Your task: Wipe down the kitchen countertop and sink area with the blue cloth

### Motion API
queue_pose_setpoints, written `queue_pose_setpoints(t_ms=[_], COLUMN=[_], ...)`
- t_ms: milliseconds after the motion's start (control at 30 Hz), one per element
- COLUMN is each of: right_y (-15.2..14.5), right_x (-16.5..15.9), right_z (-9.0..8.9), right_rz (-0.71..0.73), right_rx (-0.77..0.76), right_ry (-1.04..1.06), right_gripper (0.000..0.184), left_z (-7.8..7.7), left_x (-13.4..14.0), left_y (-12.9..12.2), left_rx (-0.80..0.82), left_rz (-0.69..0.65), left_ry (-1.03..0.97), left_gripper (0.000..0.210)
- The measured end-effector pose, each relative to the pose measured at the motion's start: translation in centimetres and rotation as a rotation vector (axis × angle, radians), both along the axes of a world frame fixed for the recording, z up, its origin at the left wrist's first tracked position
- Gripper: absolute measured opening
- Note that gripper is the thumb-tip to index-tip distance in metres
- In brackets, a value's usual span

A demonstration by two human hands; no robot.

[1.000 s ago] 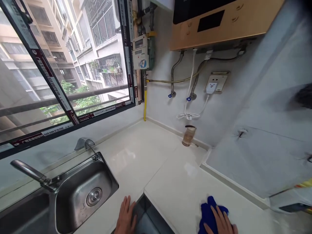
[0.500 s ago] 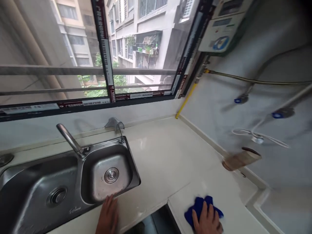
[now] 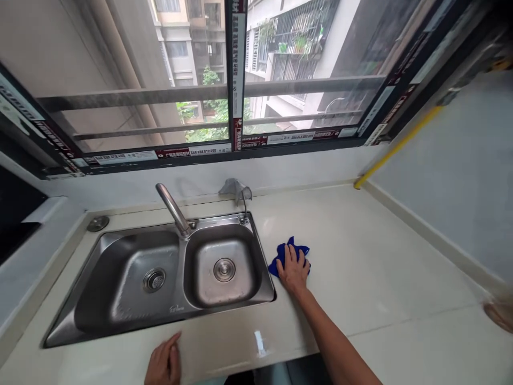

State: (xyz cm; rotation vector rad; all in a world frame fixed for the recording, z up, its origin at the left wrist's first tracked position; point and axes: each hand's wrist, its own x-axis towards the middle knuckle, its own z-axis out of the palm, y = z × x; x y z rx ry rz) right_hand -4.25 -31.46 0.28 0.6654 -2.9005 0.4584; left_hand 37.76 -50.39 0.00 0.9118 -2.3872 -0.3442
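My right hand lies over a crumpled blue cloth, fingers spread on it, pressing it to the pale countertop just right of the sink. At the front of the counter, my left hand rests below the sink, loosely bent with a finger stretched out and nothing in it. The double-bowl steel sink lies between the left hand and the window wall. Both of its bowls show round drains.
A steel faucet rises behind the sink. Grey wrapping covers a thin spout at its back right corner. A round metal lid lies at the back left. A yellow pipe runs down the right corner. A brown object shows at the right edge.
My right hand has carried the cloth from the front right of the counter back and left, to beside the sink. The view has turned left; my left hand stays at the counter front.
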Motion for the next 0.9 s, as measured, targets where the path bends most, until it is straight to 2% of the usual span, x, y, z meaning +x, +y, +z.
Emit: queue_pose_setpoints(t_ms=[100, 267, 467, 633, 767, 900], right_y=[0.0, 4.0, 10.7, 15.0, 14.1, 9.3], right_x=[2.4, 6.8, 11.2, 11.9, 10.4, 7.1], right_z=[0.0, -0.2, -0.3, -0.7, -1.3, -1.4], right_rz=[0.127, 0.305, 0.357, 0.309, 0.262, 0.213], right_rx=[-0.005, -0.036, -0.05, -0.035, -0.028, -0.032], right_ry=[0.044, 0.132, 0.142, 0.134, 0.145, 0.142], right_gripper=[0.057, 0.051, 0.05, 0.053, 0.056, 0.056], left_z=[0.5, 0.5, 1.0, 1.0, 0.5, -0.4], left_x=[-0.8, -1.0, -1.3, -1.1, -1.0, -0.6], left_y=[0.5, 0.5, 0.5, 0.6, 0.4, 0.1], left_rx=[-0.051, -0.097, -0.137, -0.13, -0.138, -0.129], left_rz=[0.028, 0.02, -0.002, 0.002, 0.017, 0.019], left_ry=[-0.025, -0.004, -0.002, -0.002, 0.026, 0.034], left_gripper=[0.032, 0.031, 0.032, 0.031, 0.03, 0.028])
